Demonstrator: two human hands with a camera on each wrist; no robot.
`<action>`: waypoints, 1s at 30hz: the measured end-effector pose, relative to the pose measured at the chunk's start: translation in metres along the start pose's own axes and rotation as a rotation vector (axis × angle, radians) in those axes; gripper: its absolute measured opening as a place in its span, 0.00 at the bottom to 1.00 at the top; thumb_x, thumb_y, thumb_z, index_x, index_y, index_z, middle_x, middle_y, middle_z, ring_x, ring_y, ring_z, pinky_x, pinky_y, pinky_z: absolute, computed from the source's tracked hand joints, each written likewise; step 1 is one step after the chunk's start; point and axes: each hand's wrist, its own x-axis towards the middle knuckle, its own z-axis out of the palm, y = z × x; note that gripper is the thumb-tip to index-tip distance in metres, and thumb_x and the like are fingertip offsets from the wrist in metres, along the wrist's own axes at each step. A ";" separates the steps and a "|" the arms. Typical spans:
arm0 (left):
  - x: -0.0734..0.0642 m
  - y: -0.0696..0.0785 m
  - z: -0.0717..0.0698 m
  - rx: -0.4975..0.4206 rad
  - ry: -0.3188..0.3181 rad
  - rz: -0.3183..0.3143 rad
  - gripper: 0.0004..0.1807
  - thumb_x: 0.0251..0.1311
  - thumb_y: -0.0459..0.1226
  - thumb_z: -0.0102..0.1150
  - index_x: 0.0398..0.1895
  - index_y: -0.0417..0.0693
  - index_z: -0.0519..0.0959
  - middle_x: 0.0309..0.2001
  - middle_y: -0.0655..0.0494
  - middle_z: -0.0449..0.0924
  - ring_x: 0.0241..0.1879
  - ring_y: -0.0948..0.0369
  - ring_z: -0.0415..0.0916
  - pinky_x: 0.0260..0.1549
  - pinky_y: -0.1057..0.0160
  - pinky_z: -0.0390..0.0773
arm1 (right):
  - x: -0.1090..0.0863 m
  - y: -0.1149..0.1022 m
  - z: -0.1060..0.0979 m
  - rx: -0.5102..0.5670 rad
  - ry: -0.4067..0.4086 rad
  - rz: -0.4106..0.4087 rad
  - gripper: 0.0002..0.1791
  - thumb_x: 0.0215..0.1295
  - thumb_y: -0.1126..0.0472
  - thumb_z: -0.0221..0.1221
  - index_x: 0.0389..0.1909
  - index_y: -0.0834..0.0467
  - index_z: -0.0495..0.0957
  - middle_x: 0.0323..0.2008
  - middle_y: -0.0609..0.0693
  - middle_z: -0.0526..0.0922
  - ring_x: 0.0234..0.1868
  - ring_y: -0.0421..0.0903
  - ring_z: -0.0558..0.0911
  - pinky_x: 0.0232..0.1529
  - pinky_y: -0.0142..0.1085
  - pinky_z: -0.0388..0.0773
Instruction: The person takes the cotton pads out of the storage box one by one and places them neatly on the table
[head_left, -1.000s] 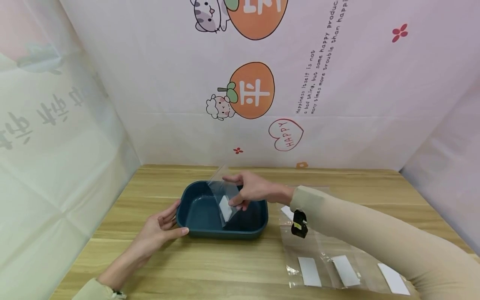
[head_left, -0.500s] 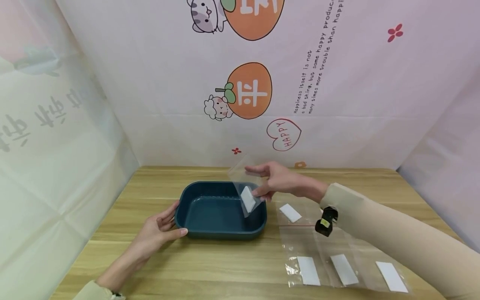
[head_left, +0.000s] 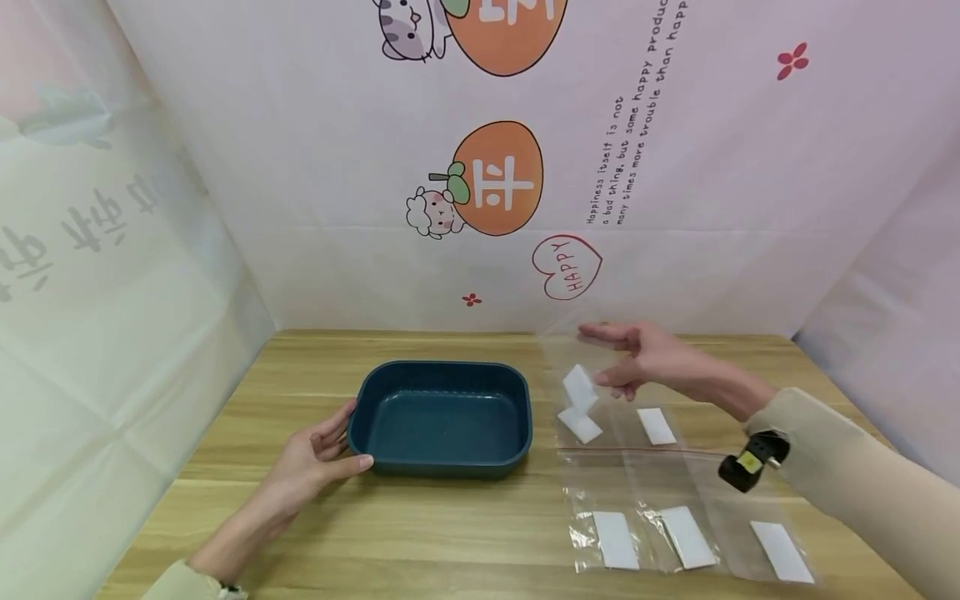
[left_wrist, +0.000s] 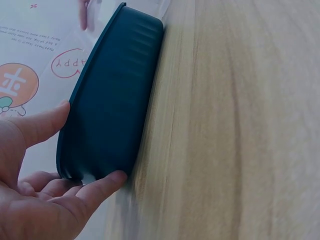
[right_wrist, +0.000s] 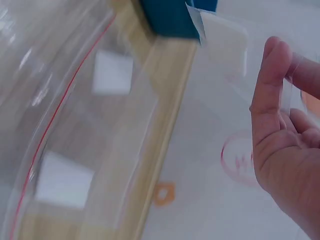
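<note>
My left hand (head_left: 303, 467) grips the left end of a dark teal plastic basin (head_left: 442, 429), thumb toward its near side. In the left wrist view the thumb rests at the rim and the fingertips lie along the wall of the basin (left_wrist: 107, 95). Nothing lies inside it. To the right of the basin, my right hand (head_left: 663, 362) pinches a clear zip bag (head_left: 558, 346) with a white rectangular piece in it. The bag hangs over the back of the laid-out bags. The right wrist view shows the bag (right_wrist: 225, 42) stretching out from the thumb and fingers.
Several clear zip bags (head_left: 600, 483) with red seal lines lie flat at the table's right, each with a white piece (head_left: 617, 540). A printed cloth (head_left: 337, 167) rises behind the wooden table (head_left: 420, 533), with more cloth at both sides.
My right hand has carried the bag rightward, out from over the basin to above the other bags. The left hand has stayed on the basin.
</note>
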 end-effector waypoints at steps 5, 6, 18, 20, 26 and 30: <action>-0.001 0.002 0.000 0.003 -0.001 -0.001 0.54 0.65 0.38 0.74 0.85 0.41 0.49 0.83 0.42 0.47 0.78 0.43 0.53 0.71 0.55 0.64 | -0.025 0.027 -0.031 0.050 0.044 0.028 0.51 0.67 0.68 0.68 0.84 0.63 0.49 0.82 0.61 0.53 0.30 0.46 0.82 0.30 0.36 0.85; -0.001 0.002 0.000 0.002 -0.001 -0.001 0.54 0.65 0.38 0.74 0.85 0.42 0.49 0.83 0.42 0.47 0.78 0.43 0.53 0.71 0.55 0.64 | -0.029 0.033 -0.037 0.060 0.051 0.034 0.50 0.68 0.68 0.68 0.84 0.64 0.48 0.82 0.61 0.53 0.30 0.45 0.82 0.30 0.35 0.85; -0.002 0.001 0.000 -0.003 0.001 0.001 0.53 0.65 0.36 0.74 0.85 0.41 0.49 0.83 0.42 0.47 0.78 0.43 0.53 0.71 0.55 0.64 | -0.075 0.113 -0.084 0.130 -0.012 0.028 0.45 0.76 0.71 0.59 0.82 0.71 0.41 0.67 0.23 0.74 0.31 0.38 0.79 0.31 0.31 0.84; -0.001 0.001 0.001 -0.005 0.000 0.002 0.53 0.66 0.36 0.74 0.85 0.41 0.49 0.83 0.43 0.47 0.78 0.44 0.53 0.71 0.55 0.64 | -0.080 0.125 -0.091 0.137 -0.017 0.025 0.43 0.76 0.72 0.58 0.84 0.63 0.46 0.67 0.23 0.73 0.31 0.37 0.78 0.31 0.31 0.84; 0.001 0.001 0.000 -0.001 0.001 -0.006 0.52 0.66 0.36 0.73 0.85 0.42 0.50 0.83 0.43 0.47 0.78 0.44 0.53 0.71 0.55 0.63 | -0.090 0.148 -0.101 0.086 -0.020 0.029 0.38 0.76 0.71 0.58 0.74 0.30 0.67 0.69 0.20 0.71 0.27 0.37 0.75 0.25 0.29 0.79; 0.001 0.000 0.000 -0.007 0.006 -0.010 0.52 0.65 0.35 0.74 0.85 0.40 0.50 0.83 0.43 0.47 0.78 0.44 0.53 0.71 0.55 0.63 | -0.093 0.153 -0.102 0.005 0.023 0.074 0.41 0.75 0.67 0.62 0.82 0.42 0.60 0.68 0.19 0.70 0.26 0.39 0.75 0.21 0.31 0.76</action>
